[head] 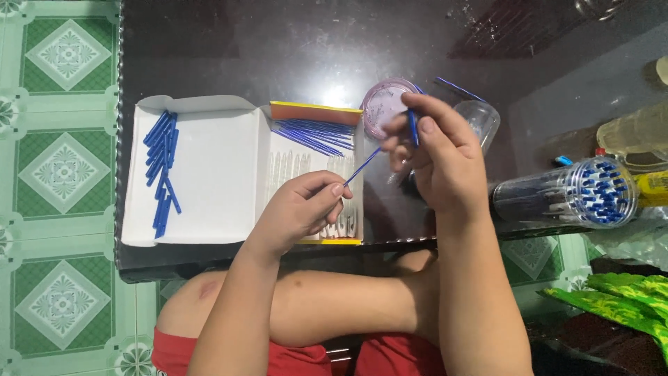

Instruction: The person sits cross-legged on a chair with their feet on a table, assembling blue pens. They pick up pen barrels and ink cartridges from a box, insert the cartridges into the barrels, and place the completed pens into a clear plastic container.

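Two hands put a thin blue refill to a small blue pen piece, just right of the frame's centre.

The thin blue refill (362,166) runs slantwise from the left hand (300,209), whose fingertips pinch its lower end, up toward the right hand (431,157). The right hand's thumb and forefinger are closed on a short blue pen piece (413,127), held nearly upright above the refill's upper end. Behind the hands lies an open white cardboard box (209,170) on a dark glossy table (292,49): loose blue refills (313,134) fan across its upper right, clear pen barrels (292,166) lie under them, and short blue caps (161,167) are heaped at its left side. A round purple lid (383,104) sits just above the right hand, a clear plastic cup (480,118) to its right. At the right edge lies a clear jar of assembled pens (577,195).
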